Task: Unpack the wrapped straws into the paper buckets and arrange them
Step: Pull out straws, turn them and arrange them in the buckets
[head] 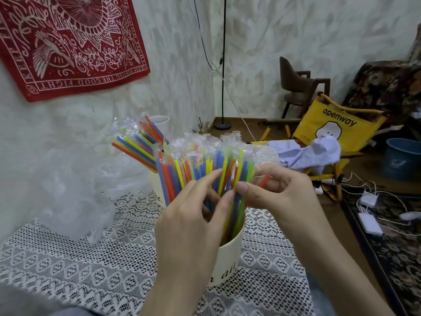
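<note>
Counter (68,258) under white lace cloth, bounded at left and rear by white wall; right edge dropping to wood floor. Crumpled clear plastic wrap (75,201) at left on cloth. Rear paper bucket (157,185) with wrapped straws (136,144) leaning left. Near paper bucket (227,258) just in front, filled with upright coloured straws (200,169). Left hand (191,220): fingers curled, thumb and forefinger pinching straws above near bucket. Right hand (280,195): fingers curled round straw tops, touching left fingertips. Beyond right edge: yellow folding chair (330,126), blue bin (403,158), chargers (369,215) on patterned rug.
</note>
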